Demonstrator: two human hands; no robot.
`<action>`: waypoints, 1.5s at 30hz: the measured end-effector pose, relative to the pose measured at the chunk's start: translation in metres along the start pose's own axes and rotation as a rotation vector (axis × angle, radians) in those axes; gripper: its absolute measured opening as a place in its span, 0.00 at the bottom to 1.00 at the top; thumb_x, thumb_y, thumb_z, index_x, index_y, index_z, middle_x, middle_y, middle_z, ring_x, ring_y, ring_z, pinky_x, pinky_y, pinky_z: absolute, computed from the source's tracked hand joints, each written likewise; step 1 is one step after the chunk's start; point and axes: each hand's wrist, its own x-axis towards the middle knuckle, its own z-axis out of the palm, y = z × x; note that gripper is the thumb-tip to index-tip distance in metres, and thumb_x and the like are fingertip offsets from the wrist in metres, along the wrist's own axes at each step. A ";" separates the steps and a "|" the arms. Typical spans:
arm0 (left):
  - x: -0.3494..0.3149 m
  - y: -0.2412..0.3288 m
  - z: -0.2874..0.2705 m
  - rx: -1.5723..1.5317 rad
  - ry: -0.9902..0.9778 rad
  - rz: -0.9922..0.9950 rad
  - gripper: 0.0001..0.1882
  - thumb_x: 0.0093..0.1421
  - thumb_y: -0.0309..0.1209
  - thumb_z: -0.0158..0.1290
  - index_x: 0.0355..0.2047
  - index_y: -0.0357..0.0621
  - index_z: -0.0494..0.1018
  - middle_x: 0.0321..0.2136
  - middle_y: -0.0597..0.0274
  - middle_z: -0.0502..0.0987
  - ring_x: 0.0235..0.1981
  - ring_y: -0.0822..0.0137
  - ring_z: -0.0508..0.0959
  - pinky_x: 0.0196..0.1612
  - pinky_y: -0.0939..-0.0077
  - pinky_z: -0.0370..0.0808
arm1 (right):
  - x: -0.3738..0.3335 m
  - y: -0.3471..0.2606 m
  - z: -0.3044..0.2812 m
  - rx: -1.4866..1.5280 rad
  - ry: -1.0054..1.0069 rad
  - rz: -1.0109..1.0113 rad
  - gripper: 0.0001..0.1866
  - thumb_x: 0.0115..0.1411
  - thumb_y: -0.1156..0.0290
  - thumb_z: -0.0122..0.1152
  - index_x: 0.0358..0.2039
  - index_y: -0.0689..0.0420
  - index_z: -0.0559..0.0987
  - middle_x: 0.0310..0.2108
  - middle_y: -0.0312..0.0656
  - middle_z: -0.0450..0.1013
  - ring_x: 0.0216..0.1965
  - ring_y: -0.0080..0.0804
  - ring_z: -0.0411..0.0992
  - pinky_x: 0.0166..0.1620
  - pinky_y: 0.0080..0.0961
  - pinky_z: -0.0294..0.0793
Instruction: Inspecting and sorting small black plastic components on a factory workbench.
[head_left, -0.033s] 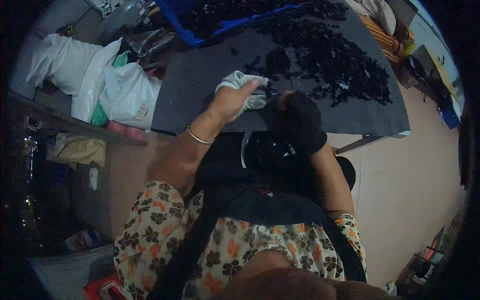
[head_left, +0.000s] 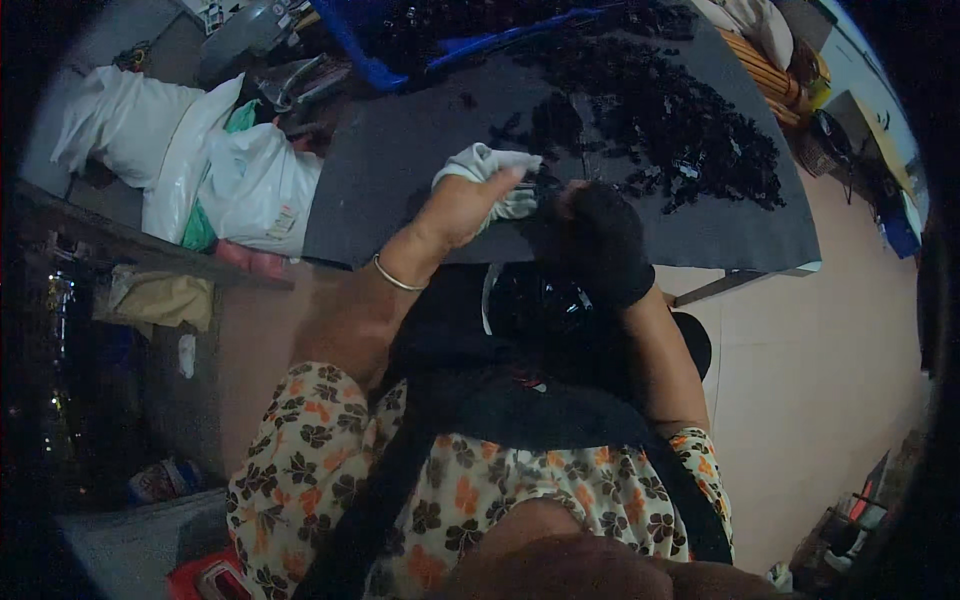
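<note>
Risk in the head view lay mostly with the small dark piece [head_left: 548, 190] caught between the two hands at the near edge of the counter [head_left: 400, 150]. It sat just past that edge, above the person's lap, so a slack pinch or a tug from the cloth would probably have dropped it onto the dark apron [head_left: 500, 400], where black on black would have made it hard to find. The heap of black parts [head_left: 680, 120] spread over the far right part of the counter was near the right wrist, and a careless sweep of that arm could have scattered some toward the right edge.

The left hand [head_left: 455, 210], bare with a thin bangle [head_left: 395, 278] at the wrist, had its grip pressed together around a white cloth [head_left: 490, 165], fingers curled and thumb laid along the top, the cloth bunched against the piece. The right hand [head_left: 590, 235] wore a black glove; its grip looked closed toward the same piece, but the glove and the part were both so dark that I could not tell how tightly it pinched, or whether it truly held the piece at all.

White plastic bags [head_left: 200, 170] lay beyond the left edge of the counter, and a blue tray [head_left: 370, 60] stood at its far edge.
</note>
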 end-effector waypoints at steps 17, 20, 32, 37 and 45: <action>-0.026 0.023 0.022 0.322 0.002 0.164 0.16 0.54 0.19 0.49 0.45 0.37 0.69 0.38 0.58 0.74 0.31 0.72 0.76 0.31 0.82 0.76 | 0.005 -0.001 0.000 -0.081 -0.019 -0.058 0.14 0.41 0.72 0.67 0.25 0.57 0.70 0.25 0.43 0.70 0.28 0.41 0.70 0.29 0.29 0.70; -0.030 0.034 0.021 0.284 -0.078 0.059 0.18 0.54 0.18 0.49 0.46 0.34 0.68 0.37 0.57 0.74 0.32 0.71 0.76 0.32 0.81 0.77 | 0.001 0.004 0.003 -0.129 0.125 -0.191 0.15 0.40 0.71 0.67 0.27 0.57 0.70 0.28 0.44 0.71 0.30 0.43 0.71 0.31 0.32 0.70; -0.040 0.021 0.027 0.185 0.025 0.158 0.17 0.57 0.24 0.49 0.47 0.33 0.66 0.39 0.57 0.73 0.34 0.72 0.75 0.39 0.77 0.76 | -0.001 -0.011 -0.006 -0.117 0.120 0.051 0.10 0.44 0.76 0.60 0.30 0.57 0.72 0.29 0.43 0.71 0.31 0.41 0.72 0.33 0.31 0.72; -0.043 0.016 0.021 0.162 -0.043 0.078 0.15 0.59 0.27 0.49 0.45 0.33 0.69 0.33 0.60 0.75 0.30 0.74 0.75 0.32 0.80 0.76 | 0.002 -0.018 -0.010 -0.388 -0.100 -0.193 0.07 0.42 0.76 0.59 0.26 0.55 0.75 0.29 0.40 0.72 0.29 0.39 0.72 0.32 0.31 0.71; -0.070 0.023 0.017 0.240 0.005 -0.014 0.10 0.56 0.24 0.52 0.39 0.35 0.72 0.28 0.61 0.76 0.26 0.75 0.76 0.29 0.83 0.75 | -0.016 -0.019 -0.004 -0.243 -0.079 -0.353 0.13 0.41 0.71 0.59 0.31 0.56 0.75 0.32 0.42 0.71 0.34 0.41 0.70 0.35 0.36 0.69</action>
